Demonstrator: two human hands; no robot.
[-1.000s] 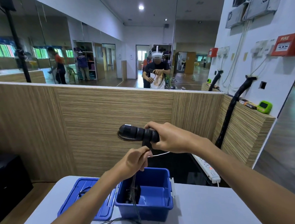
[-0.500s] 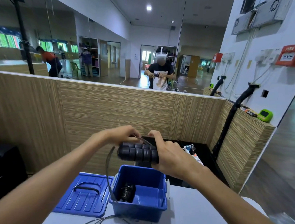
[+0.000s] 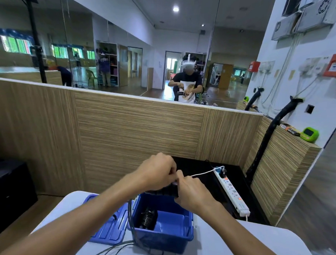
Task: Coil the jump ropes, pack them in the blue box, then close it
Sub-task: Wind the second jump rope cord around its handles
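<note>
My right hand (image 3: pixel 192 193) grips the black ribbed handle (image 3: pixel 167 191) of a jump rope just above the open blue box (image 3: pixel 166 235). My left hand (image 3: pixel 158 171) is curled over the handle's top, pinching the rope against it. The dark rope (image 3: pixel 130 215) hangs from the handle down past the box's left wall to loose loops on the white table (image 3: pixel 235 240). Inside the box lies a second black handle wound with rope (image 3: pixel 148 218). The blue lid (image 3: pixel 110 226) lies flat to the left of the box.
A wood-grain partition (image 3: pixel 134 128) with a mirror above stands behind the table. A white power strip (image 3: pixel 233 194) with a white cable lies on a black surface to the right. A black cabinet (image 3: pixel 10 192) stands at the left.
Both hands have come lower, nearer to the box. My left hand moved from the handle's left end onto its top, close against my right hand. The view tilted.
</note>
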